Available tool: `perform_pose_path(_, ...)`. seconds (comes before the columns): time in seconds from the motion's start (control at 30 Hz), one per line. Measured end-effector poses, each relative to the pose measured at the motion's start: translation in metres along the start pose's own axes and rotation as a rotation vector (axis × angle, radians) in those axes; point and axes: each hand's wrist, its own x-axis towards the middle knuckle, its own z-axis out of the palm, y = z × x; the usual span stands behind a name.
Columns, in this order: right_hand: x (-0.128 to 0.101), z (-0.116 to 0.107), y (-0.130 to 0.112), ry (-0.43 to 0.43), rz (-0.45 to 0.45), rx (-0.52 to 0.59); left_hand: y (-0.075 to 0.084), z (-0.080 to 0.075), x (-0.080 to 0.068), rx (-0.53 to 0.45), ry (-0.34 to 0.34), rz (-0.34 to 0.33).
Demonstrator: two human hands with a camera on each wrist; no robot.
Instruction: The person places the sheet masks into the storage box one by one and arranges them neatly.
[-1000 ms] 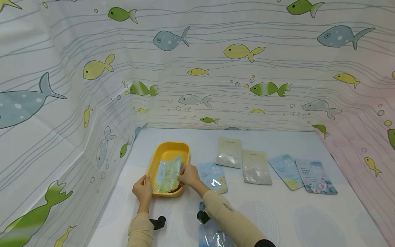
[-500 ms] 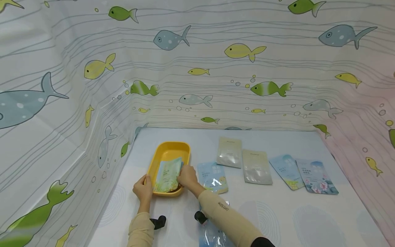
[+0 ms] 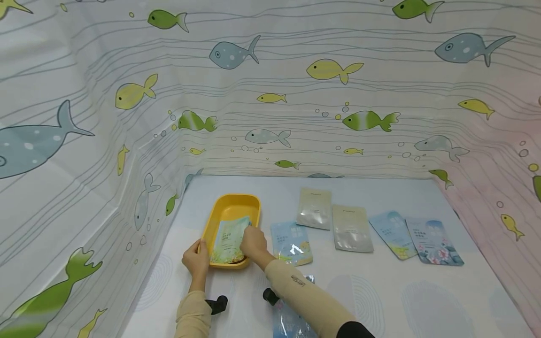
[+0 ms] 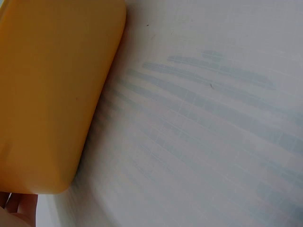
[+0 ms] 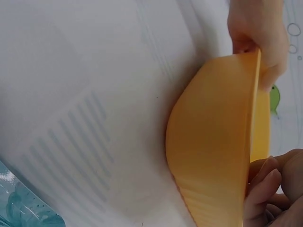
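Note:
A yellow tray [image 3: 231, 206] sits on the white table at the left. My left hand [image 3: 196, 257] grips its near left corner; in the right wrist view the left hand [image 5: 256, 29] curls over the tray [image 5: 213, 156] rim. A pale green and blue packet [image 3: 227, 240] leans inside the tray, its lower end on the near rim. My right hand [image 3: 251, 241] holds the packet's right edge, with curled fingers [image 5: 272, 189] at the tray's rim. The left wrist view shows only the tray's outer wall [image 4: 47, 94] and table.
To the right of the tray lie a blue packet [image 3: 291, 242], two beige packets [image 3: 313, 209] [image 3: 352, 228], another blue one [image 3: 391, 234] and a blue and pink one [image 3: 435, 242]. One more packet [image 3: 291, 324] lies under my right forearm. Fish-print cloth walls surround the table.
My right hand has shifted a little left and toward me, and the packet has sunk lower into the tray. The left hand has stayed on the tray's corner.

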Motion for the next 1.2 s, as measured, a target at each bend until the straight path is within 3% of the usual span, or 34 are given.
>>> perform_pose_path(0.27,0.002,0.005,-0.004,0.043,0.009,-0.143,0.000,0.000,0.000,0.002,0.007,0.011)
perform_pose_path(0.63,-0.002,0.010,-0.004,0.096,-0.017,-0.211,0.001,0.000,-0.001,0.003,0.005,-0.004)
perform_pose_path(1.03,-0.002,0.010,-0.001,0.123,-0.067,-0.227,0.003,0.001,0.000,0.001,0.004,-0.007)
perform_pose_path(1.2,-0.003,0.010,0.009,0.122,-0.123,-0.097,0.002,0.000,0.001,-0.012,0.011,-0.027)
